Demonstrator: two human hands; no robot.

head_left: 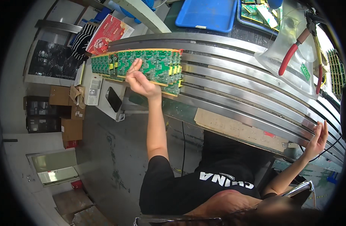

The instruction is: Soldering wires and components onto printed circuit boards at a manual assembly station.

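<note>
My left hand is at the front of a stack of long green circuit boards, fingers curled and two fingertips pointing up over the top board. Whether it grips a board edge is hidden. The boards overlap unevenly, with yellow parts at their right ends, and lie across the left end of several parallel metal rails. Far to the right, my right hand rests by the rails' near edge with its fingers stretched and apart, nothing in it.
Beyond the rails are a blue tray and another tray of circuit boards. A clear funnel-shaped hood and red-handled pliers hang at right. A phone lies at left, near a red calendar and cardboard boxes.
</note>
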